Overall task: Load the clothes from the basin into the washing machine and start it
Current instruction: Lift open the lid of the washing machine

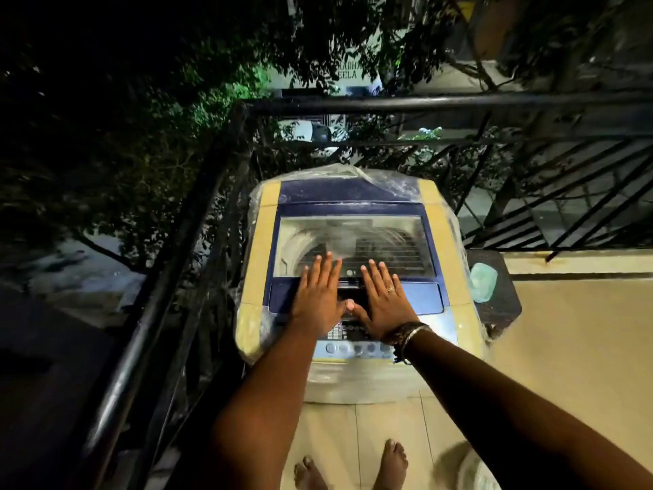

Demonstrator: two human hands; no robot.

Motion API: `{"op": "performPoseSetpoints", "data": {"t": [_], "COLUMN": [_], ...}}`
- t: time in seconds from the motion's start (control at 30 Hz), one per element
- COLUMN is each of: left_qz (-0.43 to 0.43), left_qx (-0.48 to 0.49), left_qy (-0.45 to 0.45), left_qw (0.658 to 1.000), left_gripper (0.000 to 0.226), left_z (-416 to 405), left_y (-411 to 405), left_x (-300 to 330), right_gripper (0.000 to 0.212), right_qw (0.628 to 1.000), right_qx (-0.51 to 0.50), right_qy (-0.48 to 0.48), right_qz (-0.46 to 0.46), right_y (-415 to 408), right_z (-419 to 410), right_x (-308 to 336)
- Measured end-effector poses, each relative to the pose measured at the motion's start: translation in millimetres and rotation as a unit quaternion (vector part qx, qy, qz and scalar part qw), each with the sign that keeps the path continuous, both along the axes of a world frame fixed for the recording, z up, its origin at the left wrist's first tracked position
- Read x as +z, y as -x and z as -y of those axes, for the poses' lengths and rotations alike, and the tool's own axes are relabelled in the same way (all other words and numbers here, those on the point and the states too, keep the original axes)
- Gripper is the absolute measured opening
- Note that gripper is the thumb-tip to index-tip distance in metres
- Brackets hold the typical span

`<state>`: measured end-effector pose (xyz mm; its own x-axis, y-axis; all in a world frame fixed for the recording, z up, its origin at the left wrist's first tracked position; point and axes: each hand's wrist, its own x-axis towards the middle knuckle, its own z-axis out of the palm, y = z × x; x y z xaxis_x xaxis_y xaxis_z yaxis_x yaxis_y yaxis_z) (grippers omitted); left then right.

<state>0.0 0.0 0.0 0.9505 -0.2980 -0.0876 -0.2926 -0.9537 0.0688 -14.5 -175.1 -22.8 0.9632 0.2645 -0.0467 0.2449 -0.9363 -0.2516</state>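
While the balcony railing (353, 100) and dark trees frame the night scene, you stand barefoot before the top-loading washing machine (357, 277), which sits against the rail with clear plastic wrap (388, 178) bunched over its back. Its lid (353, 242) is down, a rigid framed window through which the drum shows; it will likely swing up stiffly on rear hinges, and the dark recess at its front edge, between your hands, looks the place to take hold. The smooth panel may be slippery under a flat palm. At the lower right edge a pale rounded shape (470, 465) may be the basin; too little shows to tell, and no clothes are visible. Your left hand (319, 295) lies flat on the lid's front edge, fingers straight and spread, gripping nothing. Your right hand (383, 298), ringed and braceleted, rests the same way beside it, thumbs nearly touching. Below your wrists sits the control panel (353, 339) with its row of buttons, untouched.
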Motion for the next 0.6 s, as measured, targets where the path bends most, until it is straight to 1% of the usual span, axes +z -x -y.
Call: {"op": "performPoseSetpoints", "data": {"t": [0.07,0.17,0.3,0.37,0.43,0.5,0.6], "left_qz": [-0.04,-0.026,-0.02,-0.041,-0.063,-0.062,-0.042], "left_qx": [0.005,-0.015,-0.003,0.001,-0.015,-0.032,-0.062], "left_qy": [0.016,-0.018,-0.016,-0.012,-0.022,-0.014,0.001], "left_qw": [0.999,0.999,1.0,0.999,0.998,0.997,0.997], "left_gripper": [0.084,0.064,0.057,0.054,0.048,0.043,0.047], "left_z": [1,2,6,9,10,5,-5], "left_y": [12,33,38,30,22,15,5], "left_x": [-10,-28,-30,-23,-13,0,30], "right_gripper": [0.1,0.099,0.079,0.072,0.076,0.082,0.078], "right_qw": [0.999,0.998,0.999,0.999,0.998,0.997,0.995], "right_qx": [0.014,0.017,0.009,0.009,0.019,0.019,0.036], "right_qy": [0.006,0.021,0.032,0.034,0.035,0.035,0.074], "right_qz": [-0.044,-0.053,-0.036,-0.032,-0.052,-0.067,-0.05], "right_y": [7,24,36,31,22,15,0], "right_z": [2,1,5,6,4,3,8], "right_x": [-14,-26,-24,-11,5,23,52]}}
